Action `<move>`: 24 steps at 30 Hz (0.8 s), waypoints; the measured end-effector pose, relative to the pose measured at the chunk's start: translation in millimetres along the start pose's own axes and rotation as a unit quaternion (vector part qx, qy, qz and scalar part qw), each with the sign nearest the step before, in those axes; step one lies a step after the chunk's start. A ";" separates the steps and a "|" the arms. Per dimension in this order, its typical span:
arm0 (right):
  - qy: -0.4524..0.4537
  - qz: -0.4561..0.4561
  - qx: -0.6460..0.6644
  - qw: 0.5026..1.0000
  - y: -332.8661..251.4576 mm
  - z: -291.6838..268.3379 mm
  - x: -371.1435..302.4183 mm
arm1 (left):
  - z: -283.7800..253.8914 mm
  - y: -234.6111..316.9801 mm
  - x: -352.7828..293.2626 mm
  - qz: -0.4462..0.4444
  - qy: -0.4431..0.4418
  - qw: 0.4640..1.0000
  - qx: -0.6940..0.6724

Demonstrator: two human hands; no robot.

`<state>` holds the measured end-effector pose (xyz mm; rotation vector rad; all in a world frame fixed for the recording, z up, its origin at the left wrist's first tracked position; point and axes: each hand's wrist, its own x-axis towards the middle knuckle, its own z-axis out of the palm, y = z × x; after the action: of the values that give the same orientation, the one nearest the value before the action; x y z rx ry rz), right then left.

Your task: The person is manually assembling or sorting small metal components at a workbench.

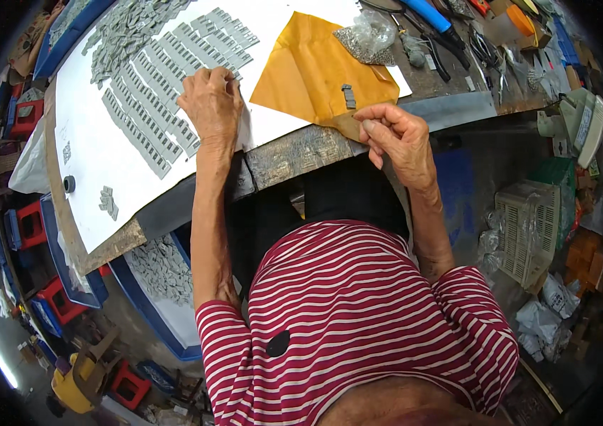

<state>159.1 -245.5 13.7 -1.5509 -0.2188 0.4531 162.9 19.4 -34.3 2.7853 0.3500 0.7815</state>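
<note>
Flat grey pieces with dark slots lie in several slanting rows (147, 92) on a white sheet (113, 192). At the right end of these rows is my left hand (210, 103), its fingers curled down with the tips close together; what they hold, if anything, is hidden. A yellow-orange cloth or paper (301, 71) lies to the right on the sheet. At its near corner my right hand (397, 138) is closed, thumb against forefinger, over the table edge. Whatever sits in that pinch is too small to name. Just beyond it, a short stack of grey pieces (348, 96) rests on the yellow sheet.
A heap of loose grey pieces (127, 35) lies at the far left. A clear bag of small metal parts (371, 39) and pliers with blue handles (426, 14) lie at the far right. Below the table's left side stands a blue tray (142, 302) of grey pieces.
</note>
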 end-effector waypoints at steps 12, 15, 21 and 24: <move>0.067 -0.204 -0.307 0.927 20.2 -16.8 49.0 | -16.6 8.7 -8.2 0.045 0.028 0.997 -0.057; 0.054 -0.270 -0.368 0.888 25.4 -19.3 59.0 | -32.5 21.9 -18.8 0.061 0.043 0.992 -0.103; 0.020 -0.319 -0.436 0.842 25.8 -17.4 65.8 | -65.1 35.2 -46.9 0.059 0.050 0.980 -0.185; 0.002 -0.335 -0.461 0.822 23.8 -16.8 67.1 | -78.2 35.8 -58.1 0.039 0.040 0.978 -0.201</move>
<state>223.0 -234.0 -20.0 -2.2488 -1.0658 -0.2915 79.0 -19.3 12.9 2.4047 0.0811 0.8749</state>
